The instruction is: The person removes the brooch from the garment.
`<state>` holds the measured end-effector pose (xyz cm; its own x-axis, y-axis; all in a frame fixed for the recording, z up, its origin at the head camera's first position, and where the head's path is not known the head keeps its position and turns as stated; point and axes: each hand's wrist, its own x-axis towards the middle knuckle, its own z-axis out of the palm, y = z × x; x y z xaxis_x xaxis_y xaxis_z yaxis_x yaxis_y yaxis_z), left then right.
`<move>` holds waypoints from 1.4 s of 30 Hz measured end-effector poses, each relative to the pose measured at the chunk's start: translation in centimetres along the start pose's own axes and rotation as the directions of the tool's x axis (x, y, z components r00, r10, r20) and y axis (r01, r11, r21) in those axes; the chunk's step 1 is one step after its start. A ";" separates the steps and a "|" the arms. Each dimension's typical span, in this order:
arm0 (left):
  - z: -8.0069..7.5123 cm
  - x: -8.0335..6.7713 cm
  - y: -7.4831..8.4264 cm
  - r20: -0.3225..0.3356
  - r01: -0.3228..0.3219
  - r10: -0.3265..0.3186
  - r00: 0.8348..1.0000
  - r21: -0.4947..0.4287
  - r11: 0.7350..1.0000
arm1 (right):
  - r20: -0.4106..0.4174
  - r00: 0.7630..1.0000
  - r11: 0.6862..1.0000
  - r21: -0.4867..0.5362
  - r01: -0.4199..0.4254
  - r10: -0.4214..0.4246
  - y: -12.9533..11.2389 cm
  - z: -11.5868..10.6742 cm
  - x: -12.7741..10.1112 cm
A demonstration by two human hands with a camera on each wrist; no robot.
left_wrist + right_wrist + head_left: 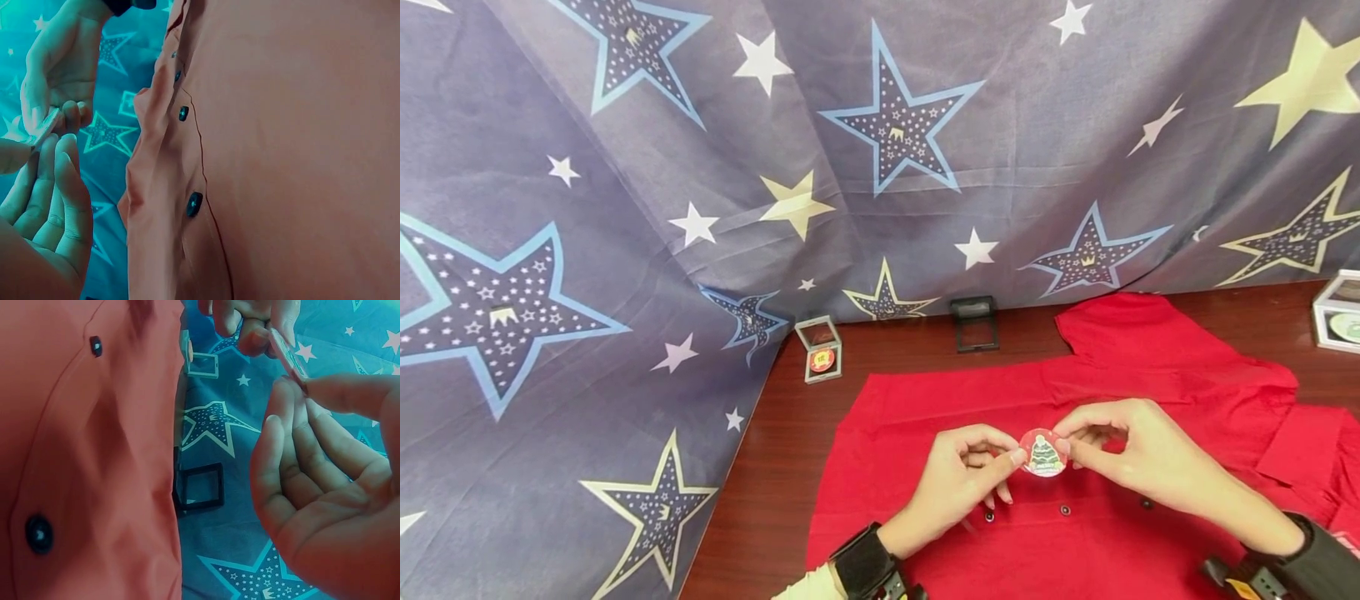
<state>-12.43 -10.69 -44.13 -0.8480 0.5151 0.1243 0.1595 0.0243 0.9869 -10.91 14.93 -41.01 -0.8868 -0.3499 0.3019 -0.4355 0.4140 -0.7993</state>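
Right now we see both hands meeting low in the centre of the head view, over the red shirt [1075, 400] spread flat on the bench [775, 467]. Left hand [958, 483] pinches the round badge [1043, 454] by its left edge; right hand [1138, 458] pinches the right edge, so the badge sits directly between them, equally near to both. Badge is round, no long axis; face with tree print turned up toward the head camera, held just above the shirt's button line [1065, 509]. Wrist views show thumb and fingertips closed on the thin rim, other fingers loosely curled. Two small display cases [822, 348] stand upper left of the shirt, well apart.
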 end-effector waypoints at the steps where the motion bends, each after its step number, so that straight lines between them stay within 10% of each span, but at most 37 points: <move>1: 0.0 0.1 -0.1 0.002 0.004 -0.004 1.000 0.005 1.000 | 0.001 1.000 1.000 -0.007 -0.005 0.005 0.1 0.0 0.0; 20: -4.1 5.1 -2.8 -0.170 0.054 -0.041 0.985 0.069 0.996 | -0.038 0.997 0.997 -0.023 -0.067 0.066 1.9 -0.8 -0.5; 33: -7.6 10.8 -3.8 -0.343 0.196 -0.131 0.930 0.160 0.968 | -0.042 0.996 0.997 -0.017 -0.078 0.077 2.3 -0.9 -1.1; 42: -9.2 14.4 -4.9 -0.444 0.294 -0.132 0.886 0.318 0.902 | -0.028 0.990 0.991 0.009 -0.135 0.135 2.8 -0.7 -1.3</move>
<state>-30.12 -11.28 -46.18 -0.9970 0.0729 0.0252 0.0551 0.4453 0.8937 -11.06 17.16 -43.25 -0.9414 -0.2669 0.2061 -0.3108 0.4497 -0.8373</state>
